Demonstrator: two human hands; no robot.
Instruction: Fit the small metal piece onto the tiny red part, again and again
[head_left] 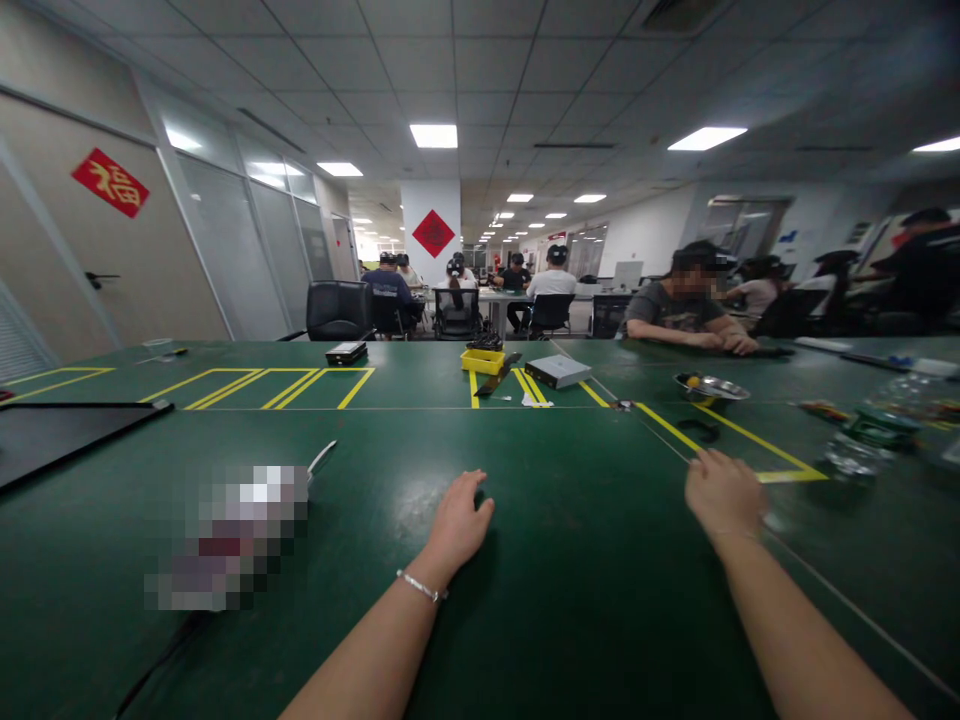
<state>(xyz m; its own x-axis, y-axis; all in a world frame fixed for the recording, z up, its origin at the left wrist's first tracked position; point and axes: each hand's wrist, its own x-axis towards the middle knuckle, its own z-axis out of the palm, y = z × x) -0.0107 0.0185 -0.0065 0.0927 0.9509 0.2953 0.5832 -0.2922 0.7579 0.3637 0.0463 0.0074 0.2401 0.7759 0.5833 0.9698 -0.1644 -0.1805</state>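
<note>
Both my hands rest on a green table (570,560). My left hand (459,522), with a thin bracelet at the wrist, lies knuckles up with the fingers curled under; nothing shows in it. My right hand (721,492) lies further right, next to a yellow tape line (780,476), fingers folded under and hidden from me. A blurred-out object (225,535) with a thin metal piece sticking out sits to the left of my left hand.
Further back stand a yellow tray (482,360), a knife (498,375), a grey box (557,371), a metal dish (711,387) and a black device (346,351). A clear bottle (874,425) lies right. A black board (60,432) lies left. A person (686,305) sits opposite; others behind.
</note>
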